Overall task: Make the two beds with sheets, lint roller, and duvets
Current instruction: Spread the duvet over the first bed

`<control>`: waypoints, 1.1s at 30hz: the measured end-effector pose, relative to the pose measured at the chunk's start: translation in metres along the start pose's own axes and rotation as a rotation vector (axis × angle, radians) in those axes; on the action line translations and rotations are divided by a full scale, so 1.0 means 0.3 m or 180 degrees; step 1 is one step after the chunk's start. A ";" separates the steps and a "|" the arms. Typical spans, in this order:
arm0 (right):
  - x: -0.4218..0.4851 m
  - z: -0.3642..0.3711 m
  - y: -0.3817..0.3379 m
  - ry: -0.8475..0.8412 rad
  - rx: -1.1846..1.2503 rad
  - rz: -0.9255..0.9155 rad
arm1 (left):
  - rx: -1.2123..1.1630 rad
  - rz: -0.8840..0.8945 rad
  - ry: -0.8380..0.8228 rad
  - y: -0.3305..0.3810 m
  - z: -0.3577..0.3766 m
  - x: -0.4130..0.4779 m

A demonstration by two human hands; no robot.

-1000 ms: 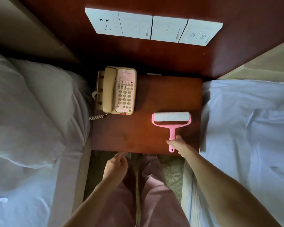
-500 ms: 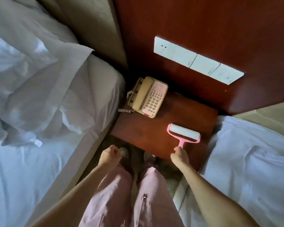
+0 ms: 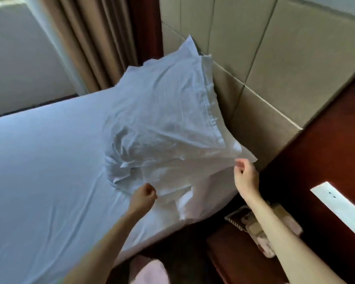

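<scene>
The left bed (image 3: 39,171) wears a smooth pale sheet. Two white pillows are heaped at its head against the padded beige headboard (image 3: 275,83); the upper pillow (image 3: 168,103) leans on the headboard and the lower pillow (image 3: 184,181) lies crumpled near the bed's edge. My left hand (image 3: 144,196) is curled in a fist at the lower pillow's near-left edge, with nothing visibly in it. My right hand (image 3: 245,174) is raised at the pillowcase's loose right corner (image 3: 248,156), fingers loosely bent and apart, fingertips at the cloth's edge. The lint roller is out of view.
A dark wooden nightstand (image 3: 234,261) stands at the lower right with the beige telephone (image 3: 252,224) partly hidden under my right forearm. A white switch panel (image 3: 340,208) sits on the dark wood wall. Brown curtains (image 3: 94,42) hang beyond the bed.
My view has swung left from the nightstand to the left bed. My right hand has let go of the pink lint roller and risen to the pillow corner; my left hand has moved up to the pillows.
</scene>
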State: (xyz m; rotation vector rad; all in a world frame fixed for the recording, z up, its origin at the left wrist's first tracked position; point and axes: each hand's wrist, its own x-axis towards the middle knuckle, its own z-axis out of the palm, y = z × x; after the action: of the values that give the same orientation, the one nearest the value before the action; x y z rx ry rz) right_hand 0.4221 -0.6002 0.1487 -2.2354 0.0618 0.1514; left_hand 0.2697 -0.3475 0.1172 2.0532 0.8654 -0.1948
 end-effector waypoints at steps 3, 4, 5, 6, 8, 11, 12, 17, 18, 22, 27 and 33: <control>0.136 0.058 -0.304 0.0626 0.0341 -0.0404 | -0.0262 0.0178 0.0241 0.014 -0.224 0.171; 0.177 0.083 -0.389 0.0692 0.0382 -0.0443 | -0.0288 0.0215 0.0308 0.016 -0.298 0.227; 0.211 0.110 -0.466 0.0674 0.0339 -0.0467 | -0.0311 0.0227 0.0348 0.017 -0.369 0.277; 0.246 0.144 -0.532 0.0582 0.0246 -0.0485 | -0.0325 0.0242 0.0380 0.013 -0.434 0.327; 0.308 0.211 -0.635 0.0287 0.0036 -0.0422 | -0.0322 0.0256 0.0438 0.010 -0.539 0.411; 0.365 0.314 -0.689 0.0020 -0.0227 0.0007 | -0.0357 0.0177 0.0350 0.011 -0.643 0.513; 0.368 0.337 -0.685 -0.0031 -0.0362 0.0158 | -0.0366 0.0115 0.0219 0.009 -0.653 0.532; 0.456 0.386 -0.697 0.0140 -0.0526 0.0452 | -0.1119 -0.1302 -0.1022 -0.030 -0.649 0.596; 0.483 0.386 -0.708 0.0159 -0.0517 0.0461 | -0.1419 -0.1615 -0.1324 -0.048 -0.634 0.604; 0.578 0.372 -0.780 0.0132 -0.0577 0.0410 | -0.3537 -0.2535 -0.1428 -0.069 -0.570 0.645; 0.676 0.371 -0.802 0.0069 -0.0372 0.0444 | -0.4670 -0.2752 -0.0882 -0.002 -0.563 0.735; 0.775 0.355 -0.836 -0.0311 -0.0102 0.0747 | -0.3636 -0.1853 -0.0410 0.098 -0.614 0.886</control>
State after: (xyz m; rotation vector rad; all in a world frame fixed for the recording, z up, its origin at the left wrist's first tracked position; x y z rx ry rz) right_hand 0.6676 -0.3592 0.2479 -2.2440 0.2708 0.3910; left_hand 0.4547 -0.0810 0.1330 0.7069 1.1149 -0.0981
